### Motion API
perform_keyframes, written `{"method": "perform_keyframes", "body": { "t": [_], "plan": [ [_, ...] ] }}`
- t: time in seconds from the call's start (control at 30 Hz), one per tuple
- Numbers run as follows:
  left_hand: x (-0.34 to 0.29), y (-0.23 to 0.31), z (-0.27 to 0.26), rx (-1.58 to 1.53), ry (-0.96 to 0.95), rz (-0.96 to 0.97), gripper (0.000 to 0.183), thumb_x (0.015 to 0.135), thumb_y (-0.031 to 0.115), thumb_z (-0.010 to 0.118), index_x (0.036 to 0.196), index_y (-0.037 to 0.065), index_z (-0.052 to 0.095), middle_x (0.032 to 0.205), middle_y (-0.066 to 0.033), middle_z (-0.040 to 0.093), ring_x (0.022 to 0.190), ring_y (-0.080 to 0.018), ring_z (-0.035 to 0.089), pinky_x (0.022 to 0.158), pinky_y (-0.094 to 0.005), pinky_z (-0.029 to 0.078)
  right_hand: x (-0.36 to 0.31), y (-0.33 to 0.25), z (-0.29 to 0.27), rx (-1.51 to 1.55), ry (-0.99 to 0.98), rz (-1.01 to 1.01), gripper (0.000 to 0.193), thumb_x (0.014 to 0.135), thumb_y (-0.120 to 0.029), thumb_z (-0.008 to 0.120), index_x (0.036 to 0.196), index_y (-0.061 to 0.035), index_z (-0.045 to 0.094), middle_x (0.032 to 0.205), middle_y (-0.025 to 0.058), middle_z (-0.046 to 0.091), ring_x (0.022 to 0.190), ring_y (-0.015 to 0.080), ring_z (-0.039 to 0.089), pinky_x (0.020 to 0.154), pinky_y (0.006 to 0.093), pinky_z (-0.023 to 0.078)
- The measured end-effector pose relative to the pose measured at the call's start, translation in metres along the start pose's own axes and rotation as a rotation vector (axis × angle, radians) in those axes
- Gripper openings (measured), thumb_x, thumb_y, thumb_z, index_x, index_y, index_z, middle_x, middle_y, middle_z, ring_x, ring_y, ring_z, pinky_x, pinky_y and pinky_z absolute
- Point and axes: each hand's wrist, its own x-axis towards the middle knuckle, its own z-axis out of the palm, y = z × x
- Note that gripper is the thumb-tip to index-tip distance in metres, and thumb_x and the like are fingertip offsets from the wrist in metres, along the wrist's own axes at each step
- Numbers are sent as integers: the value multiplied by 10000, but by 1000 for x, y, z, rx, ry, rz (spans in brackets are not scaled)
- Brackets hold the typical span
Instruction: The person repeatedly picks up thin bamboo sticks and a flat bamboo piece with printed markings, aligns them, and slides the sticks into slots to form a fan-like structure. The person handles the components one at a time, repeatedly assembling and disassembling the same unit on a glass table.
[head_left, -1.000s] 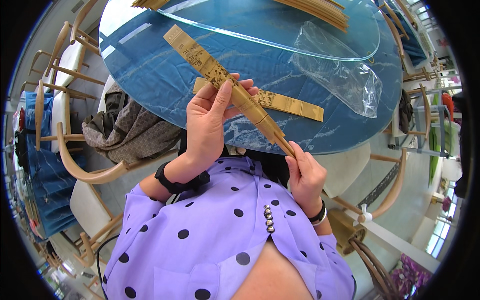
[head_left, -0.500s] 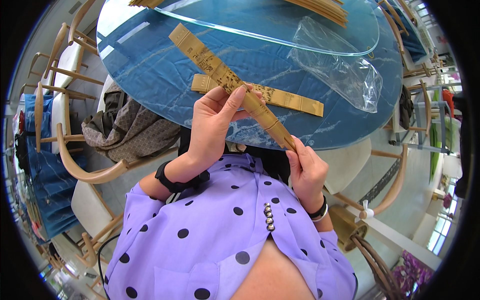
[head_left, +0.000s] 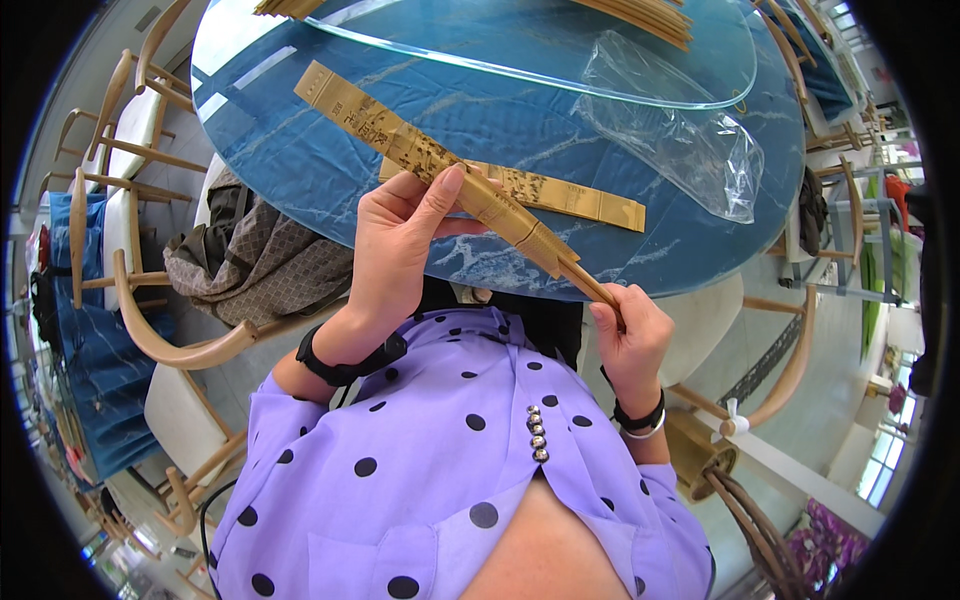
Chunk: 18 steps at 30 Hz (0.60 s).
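My left hand (head_left: 400,232) pinches a long gold-brown printed paper sleeve (head_left: 350,110) between thumb and fingers, slanting above the table. From the sleeve's lower right end stick out slim brown chopsticks (head_left: 588,282); how many there are I cannot tell. My right hand (head_left: 636,338) is closed on their outer ends. Behind the held sleeve, more paper sleeves (head_left: 575,197) of the same print lie on the blue tabletop, partly covered by the held one and my left fingers.
A glass turntable (head_left: 440,60) covers the far part of the blue marbled table (head_left: 300,170). A bundle of thin brown strips (head_left: 650,22) sits at its far right, near a crumpled clear plastic bag (head_left: 690,150). Wooden chairs (head_left: 180,345) and a patterned bag (head_left: 270,265) stand at left.
My right hand has moved slightly right and down, drawing the chopsticks farther out of the sleeve. My left hand and the sleeve have shifted left, and the sleeve lies flatter.
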Motion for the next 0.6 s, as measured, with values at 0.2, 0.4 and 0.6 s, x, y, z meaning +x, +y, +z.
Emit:
{"method": "perform_keyframes", "body": {
  "t": [0.2, 0.4, 0.6],
  "plan": [
    [-9, -7, 9, -63, 5, -56, 306, 1034, 238, 601, 1110, -47, 683, 1055, -166, 741, 983, -215, 726, 825, -333, 621, -14, 7, 5, -55, 17, 48, 354, 970, -310, 674, 763, -46, 561, 621, 92, 503, 527, 282, 513, 481, 374, 391],
    [-11, -11, 15, -68, -2, -88, 291, 1033, 225, 602, 1102, -47, 681, 1063, -170, 739, 982, -218, 727, 831, -339, 622, -8, 1, 8, -29, 39, 48, 349, 971, -308, 672, 762, -48, 571, 624, 94, 518, 530, 288, 521, 483, 380, 395],
    [-7, -8, 9, -94, -17, -75, 271, 1020, 202, 625, 1116, -44, 683, 1074, -159, 740, 988, -212, 725, 829, -328, 616, -8, 1, 7, 35, 31, 36, 303, 993, -276, 646, 813, -39, 592, 618, 93, 514, 530, 279, 531, 487, 377, 396]
  ]
}}
